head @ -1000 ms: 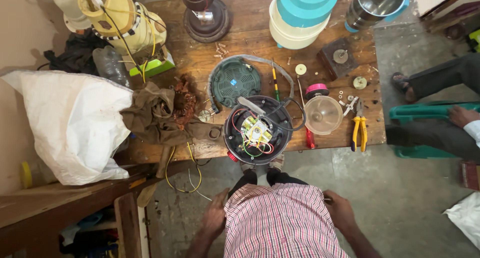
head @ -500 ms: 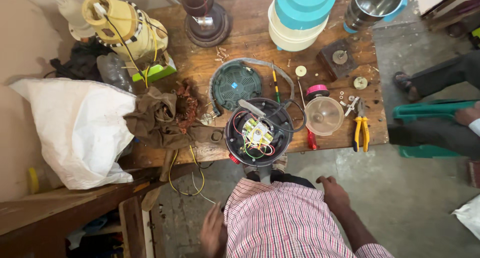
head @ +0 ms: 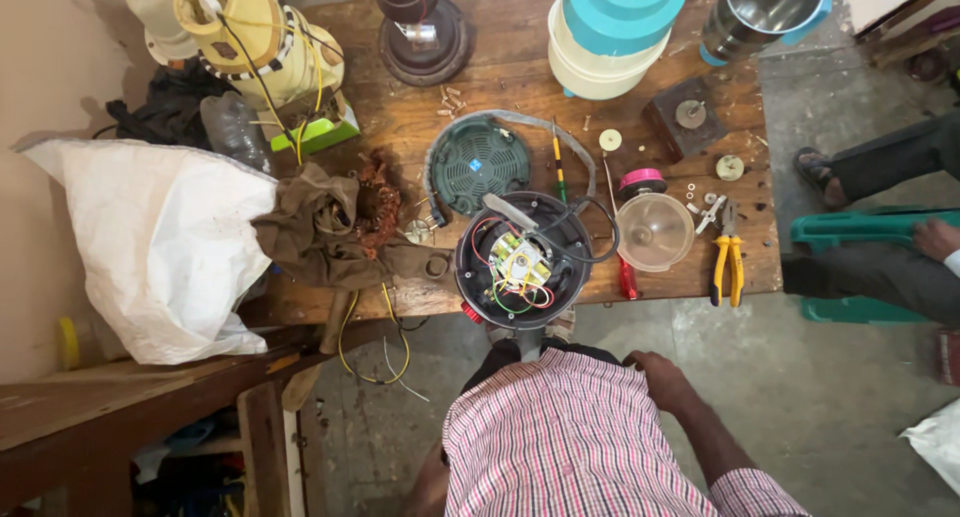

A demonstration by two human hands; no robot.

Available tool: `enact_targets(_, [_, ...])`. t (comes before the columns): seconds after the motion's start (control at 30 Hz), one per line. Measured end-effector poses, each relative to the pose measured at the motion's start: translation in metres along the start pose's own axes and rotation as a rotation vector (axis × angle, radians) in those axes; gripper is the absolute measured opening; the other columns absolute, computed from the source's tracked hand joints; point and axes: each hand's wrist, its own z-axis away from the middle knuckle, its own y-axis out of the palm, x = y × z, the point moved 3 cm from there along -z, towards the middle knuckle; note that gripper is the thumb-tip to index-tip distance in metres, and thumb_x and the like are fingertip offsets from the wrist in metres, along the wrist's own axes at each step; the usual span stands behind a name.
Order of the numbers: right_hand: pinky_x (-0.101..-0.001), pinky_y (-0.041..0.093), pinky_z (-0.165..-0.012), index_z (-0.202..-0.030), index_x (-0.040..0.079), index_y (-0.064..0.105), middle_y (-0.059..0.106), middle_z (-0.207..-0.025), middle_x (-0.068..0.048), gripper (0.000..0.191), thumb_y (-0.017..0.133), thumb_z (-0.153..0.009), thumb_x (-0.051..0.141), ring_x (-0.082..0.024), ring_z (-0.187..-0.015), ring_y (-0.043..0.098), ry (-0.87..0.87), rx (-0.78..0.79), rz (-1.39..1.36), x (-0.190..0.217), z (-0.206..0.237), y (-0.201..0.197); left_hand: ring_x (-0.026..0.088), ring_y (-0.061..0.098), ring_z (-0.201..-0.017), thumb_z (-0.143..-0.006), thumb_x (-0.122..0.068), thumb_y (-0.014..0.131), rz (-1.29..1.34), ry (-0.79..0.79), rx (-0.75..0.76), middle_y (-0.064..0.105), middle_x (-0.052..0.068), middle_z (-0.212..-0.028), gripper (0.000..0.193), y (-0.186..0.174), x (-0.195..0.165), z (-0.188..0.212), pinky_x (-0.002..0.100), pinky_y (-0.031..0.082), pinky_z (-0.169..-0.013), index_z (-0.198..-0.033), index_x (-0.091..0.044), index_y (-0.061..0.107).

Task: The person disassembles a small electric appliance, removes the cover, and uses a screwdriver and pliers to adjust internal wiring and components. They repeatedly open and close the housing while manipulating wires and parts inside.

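On bench: one open black appliance base point(head: 520, 262) | right hand point(head: 655, 377) loosely curled, empty | left hand hidden

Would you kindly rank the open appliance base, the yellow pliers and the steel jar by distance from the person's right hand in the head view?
From the right hand:
1. Open appliance base, at the bench's near edge, up-left of the hand.
2. Yellow pliers, near the bench's right corner.
3. Steel jar, at the far right corner.
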Motion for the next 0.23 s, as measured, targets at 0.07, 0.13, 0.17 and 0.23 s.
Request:
enact_targets(0.07, [-0.0404,0.055,-0.093,-0.113,0.013,0.068,0.073,-0.11,-0.016,0.042,0.077,-0.077,0.031,-0.032,-0.105,0.07,-0.014,0.013,-0.021,-0.001,-0.003,-0.001,0.026,0.073,-0.108,-0.078,-0.029,0.083,-0.183,-0.136,-0.12,0.076,0.014,-0.118,0.061,-0.007,0.009,0.011,0.039,0.054,-0.096,-0.133,-0.009,0.063])
enact_targets(0.13, [-0.0398,0.056,-0.093,-0.112,0.012,0.07,0.075,-0.108,-0.015,0.039,0.075,-0.078,0.03,-0.032,-0.104,0.071,0.003,0.009,-0.047,-0.002,-0.003,0.002,0.038,0.072,-0.099,-0.077,-0.032,0.084,-0.199,-0.249,-0.265,0.076,0.023,-0.111,0.06,-0.022,0.019,0.02,0.049,0.053,-0.089,-0.13,-0.007,0.069])
enact_targets(0.17, [-0.0399,0.056,-0.093,-0.112,0.011,0.07,0.075,-0.108,-0.015,0.039,0.076,-0.078,0.03,-0.032,-0.104,0.071,0.015,0.008,-0.059,-0.003,-0.004,0.003,0.049,0.069,-0.095,-0.077,-0.031,0.085,-0.122,-0.289,-0.347,0.074,0.03,-0.109,0.06,-0.03,0.024,0.022,0.059,0.051,-0.084,-0.13,-0.004,0.07])
enact_targets(0.23, [-0.0402,0.056,-0.092,-0.111,0.011,0.07,0.075,-0.109,-0.015,0.04,0.077,-0.076,0.03,-0.032,-0.103,0.071,0.041,0.012,-0.083,-0.004,-0.005,0.007,0.04,0.069,-0.092,-0.081,-0.041,0.083,-0.02,-0.314,-0.5,0.076,0.027,-0.109,0.062,-0.051,0.033,0.019,0.053,0.052,-0.082,-0.128,-0.001,0.075])
